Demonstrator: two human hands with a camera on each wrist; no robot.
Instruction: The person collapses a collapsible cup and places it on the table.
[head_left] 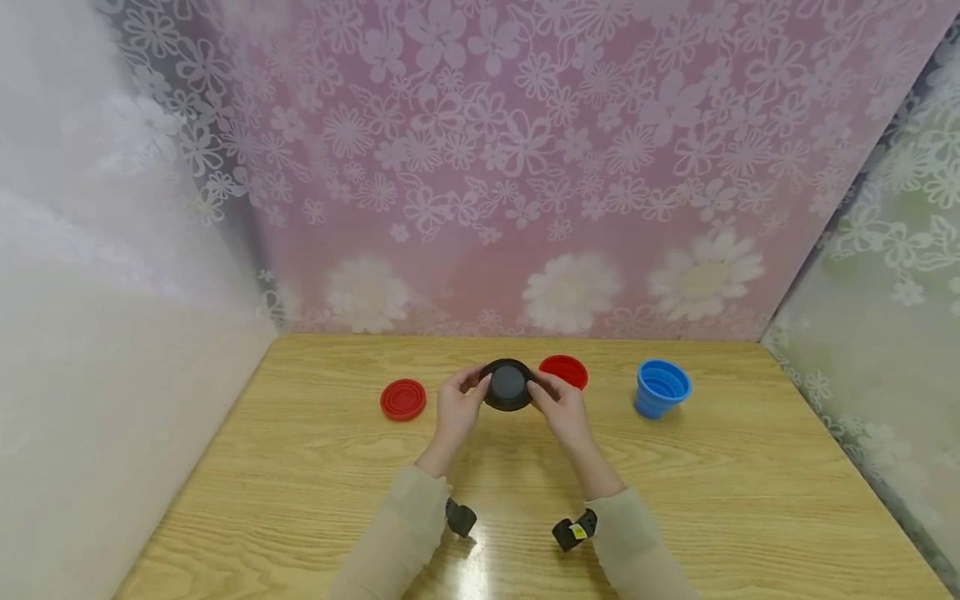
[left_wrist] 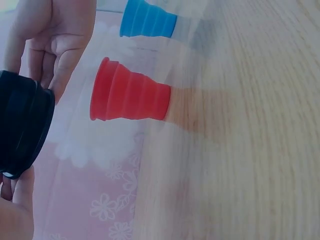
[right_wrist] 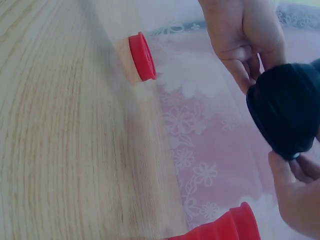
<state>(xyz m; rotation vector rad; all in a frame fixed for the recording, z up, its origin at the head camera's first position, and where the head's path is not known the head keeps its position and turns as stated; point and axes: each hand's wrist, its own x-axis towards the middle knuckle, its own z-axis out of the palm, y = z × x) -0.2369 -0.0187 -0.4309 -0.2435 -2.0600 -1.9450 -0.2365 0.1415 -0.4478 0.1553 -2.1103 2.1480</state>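
Held up over the table, a black collapsible cup (head_left: 508, 383) turns its round grey base toward the head camera. My left hand (head_left: 459, 410) pinches its rim on one side, thumb at the front. On the opposite side my right hand (head_left: 564, 414) pinches the rim in the same way. In the right wrist view the cup (right_wrist: 287, 107) shows some stepped wall, so it is at least partly extended. An extended red collapsible cup (left_wrist: 132, 92) stands upright beyond my right hand, partly hidden by it in the head view.
A red cup folded into a flat disc (head_left: 403, 400) lies left of my left hand. Farther right, an extended blue collapsible cup (head_left: 660, 392) stands upright. The wooden table (head_left: 300, 475) backs onto a pink flowered curtain (head_left: 465, 208), with pale sheets at both sides.
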